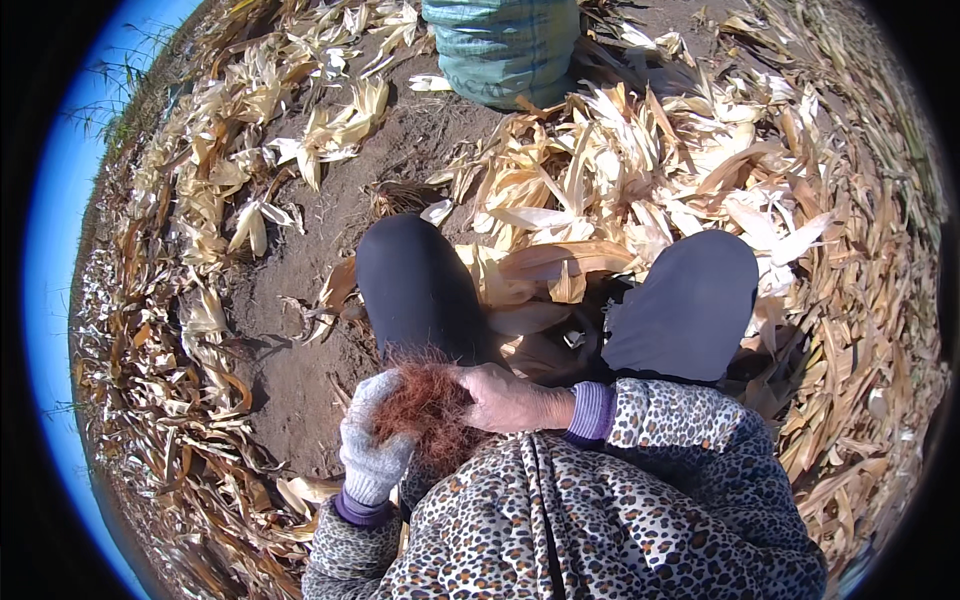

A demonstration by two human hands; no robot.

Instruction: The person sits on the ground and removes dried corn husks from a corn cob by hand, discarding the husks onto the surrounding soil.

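A tangled clump of reddish-brown corn silk (427, 401) is held up close to my jacket, over my left thigh. My left hand (371, 431), in a whitish knitted glove, closes around its left side. From the other side my bare right hand (510, 401) grips the clump, thumb and fingers partly buried in the strands. Whether anything sits inside the silk cannot be seen. Both hands almost meet around it.
Dry corn husks (592, 165) lie heaped beyond my knees. More husks (862, 375) spread along the right, and a band of husks (202, 195) runs down the left. A green woven sack (506, 56) stands on the bare soil (420, 127) ahead.
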